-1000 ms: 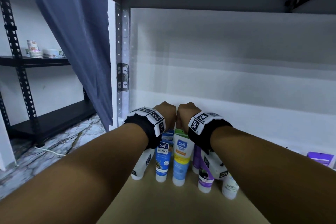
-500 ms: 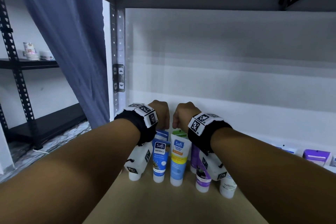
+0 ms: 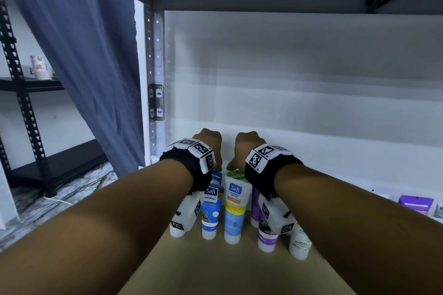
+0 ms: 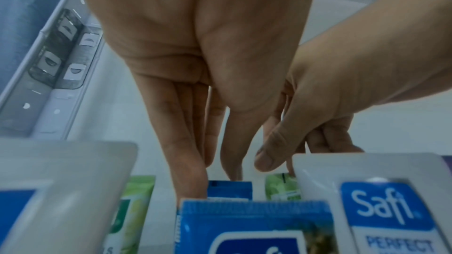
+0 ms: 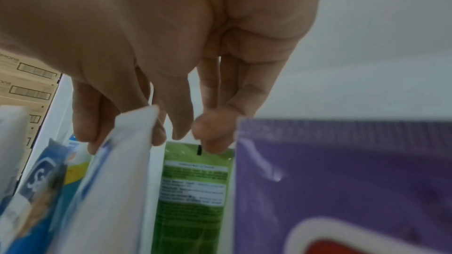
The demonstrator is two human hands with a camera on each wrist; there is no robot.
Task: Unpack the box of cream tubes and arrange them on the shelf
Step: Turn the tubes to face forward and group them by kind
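I see the tubes standing cap-down on the shelf board [image 3: 215, 268] in rows near its left post [image 3: 157, 79], 1 row behind another. In the front row the Naturals tube [image 3: 212, 208] stands just left of the Perfect White tube [image 3: 236, 208]. My left hand [image 3: 211, 141] and right hand [image 3: 247, 143] reach side by side over them to the back row by the rear wall [image 3: 299, 103]. More packs [image 3: 416, 203] lie far right.

Green tube [image 5: 193, 190]; purple tube [image 5: 342, 181]

Left hand [image 3: 208, 141] and right hand [image 3: 247, 145] now slightly apart above the tubes, no longer knuckle to knuckle.
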